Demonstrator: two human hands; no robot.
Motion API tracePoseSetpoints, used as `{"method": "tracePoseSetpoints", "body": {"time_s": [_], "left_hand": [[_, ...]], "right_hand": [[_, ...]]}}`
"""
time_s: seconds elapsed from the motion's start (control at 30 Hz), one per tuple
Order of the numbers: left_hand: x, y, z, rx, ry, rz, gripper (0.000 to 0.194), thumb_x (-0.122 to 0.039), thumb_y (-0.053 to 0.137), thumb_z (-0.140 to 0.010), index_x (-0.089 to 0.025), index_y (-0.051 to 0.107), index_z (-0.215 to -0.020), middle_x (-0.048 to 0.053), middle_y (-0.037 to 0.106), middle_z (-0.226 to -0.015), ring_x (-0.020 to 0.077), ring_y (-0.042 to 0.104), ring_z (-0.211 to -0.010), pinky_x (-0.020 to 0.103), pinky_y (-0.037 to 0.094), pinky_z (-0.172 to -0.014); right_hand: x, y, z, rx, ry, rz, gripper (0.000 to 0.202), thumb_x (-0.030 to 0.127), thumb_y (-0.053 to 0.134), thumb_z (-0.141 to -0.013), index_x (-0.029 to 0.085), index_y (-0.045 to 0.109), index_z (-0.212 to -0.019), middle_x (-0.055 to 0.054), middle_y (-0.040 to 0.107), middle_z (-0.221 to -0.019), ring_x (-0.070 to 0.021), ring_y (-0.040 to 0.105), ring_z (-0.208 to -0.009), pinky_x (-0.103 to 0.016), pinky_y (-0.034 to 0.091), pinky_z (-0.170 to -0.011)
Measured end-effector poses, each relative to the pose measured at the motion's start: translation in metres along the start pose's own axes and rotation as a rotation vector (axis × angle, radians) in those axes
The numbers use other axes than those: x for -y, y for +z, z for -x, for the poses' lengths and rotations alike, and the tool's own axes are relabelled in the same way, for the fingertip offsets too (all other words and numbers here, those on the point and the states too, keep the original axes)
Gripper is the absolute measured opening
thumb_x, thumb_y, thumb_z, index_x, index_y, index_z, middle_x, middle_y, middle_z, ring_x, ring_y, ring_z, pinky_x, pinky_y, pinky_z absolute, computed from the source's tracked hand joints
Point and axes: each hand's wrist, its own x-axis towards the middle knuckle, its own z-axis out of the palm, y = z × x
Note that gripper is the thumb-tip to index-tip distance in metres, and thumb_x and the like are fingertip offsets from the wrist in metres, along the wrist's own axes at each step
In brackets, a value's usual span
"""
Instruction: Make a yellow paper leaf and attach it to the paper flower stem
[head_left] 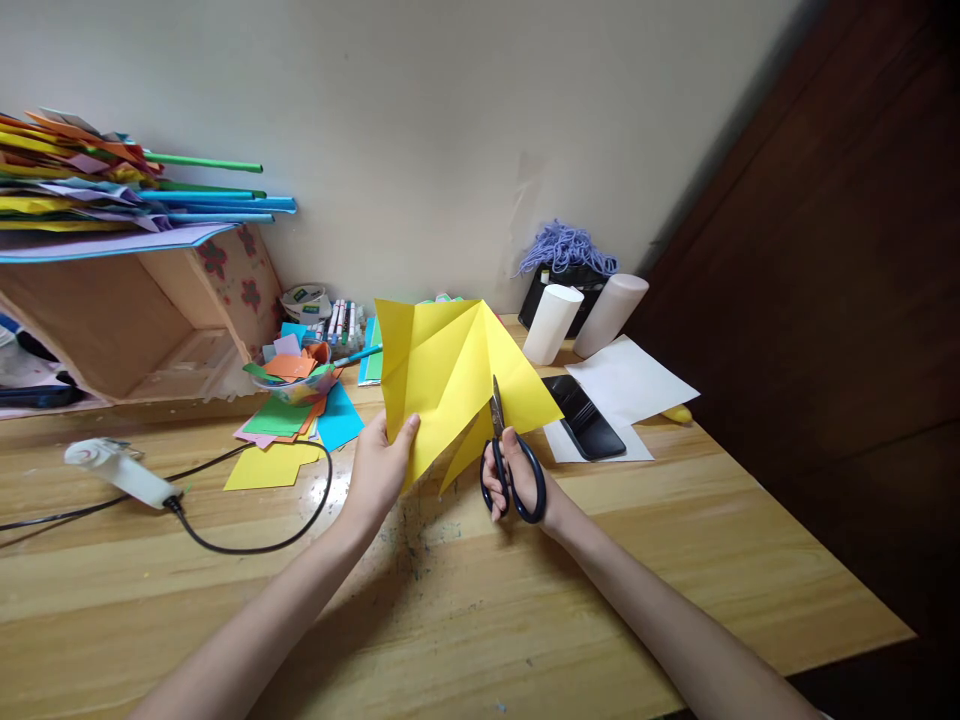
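A creased sheet of yellow paper (442, 365) is held up above the table. My left hand (382, 460) pinches its lower left edge, thumb on the near face. In my right hand (517, 475) is a pair of scissors (496, 415) with dark handles, the blades pointing up at the paper. A slit parts the sheet where the blades are, and a pointed flap hangs below. Whether the blades are fully closed is hard to make out.
On the wooden table (420, 620), a glue gun (124, 472) with a looping black cord lies left. Paper scraps (292, 415) surround a plastic bowl (300, 385). A phone (585, 418), white paper (634, 380) and two white cylinders (553, 322) are right. A cardboard box (232, 280) stands back left.
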Motion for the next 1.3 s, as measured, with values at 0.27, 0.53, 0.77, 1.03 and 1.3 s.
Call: {"method": "tracePoseSetpoints", "body": {"time_s": [0.27,0.53,0.77,1.03,1.3], "left_hand": [[-0.001,0.0,0.0,-0.002,-0.019,0.027,0.04,-0.044,0.058,-0.072,-0.012,0.062,-0.095,0.011,0.066,-0.105,0.0257,0.061,-0.09,0.031,0.047,-0.073],[-0.004,0.0,0.002,0.009,0.01,0.022,0.038,-0.041,0.057,-0.073,-0.013,0.063,-0.097,0.011,0.065,-0.106,0.0256,0.06,-0.092,0.032,0.046,-0.075],[-0.008,-0.002,0.002,0.033,0.0,0.011,0.042,-0.043,0.056,-0.073,-0.011,0.063,-0.099,0.012,0.067,-0.098,0.0267,0.061,-0.089,0.034,0.047,-0.075],[-0.011,0.0,0.008,0.09,-0.017,-0.005,0.042,-0.043,0.055,-0.074,-0.011,0.061,-0.101,0.012,0.066,-0.103,0.0265,0.06,-0.091,0.031,0.047,-0.071],[-0.014,-0.001,0.008,0.092,-0.032,-0.002,0.045,-0.045,0.055,-0.073,-0.01,0.061,-0.1,0.013,0.065,-0.103,0.0272,0.061,-0.091,0.032,0.048,-0.07]], "right_hand": [[0.0,0.002,0.003,-0.045,-0.025,0.016,0.064,0.084,0.042,-0.053,0.021,0.036,-0.066,0.012,0.035,-0.038,-0.0051,0.033,-0.026,-0.021,0.04,-0.027],[-0.001,0.0,0.003,-0.077,-0.012,0.017,0.062,0.08,0.046,-0.055,0.021,0.036,-0.067,0.012,0.036,-0.037,-0.0048,0.033,-0.025,-0.019,0.038,-0.024],[0.003,0.001,0.004,-0.062,-0.039,0.027,0.066,0.084,0.042,-0.051,0.02,0.036,-0.066,0.012,0.037,-0.037,-0.0039,0.035,-0.026,-0.019,0.041,-0.027],[0.004,-0.001,0.002,-0.101,-0.076,0.001,0.067,0.085,0.042,-0.05,0.02,0.036,-0.065,0.012,0.037,-0.037,-0.0044,0.037,-0.026,-0.019,0.042,-0.028],[0.005,-0.001,0.002,-0.128,-0.063,0.023,0.065,0.083,0.044,-0.051,0.02,0.036,-0.065,0.012,0.037,-0.037,-0.0044,0.036,-0.025,-0.019,0.04,-0.025]]}}
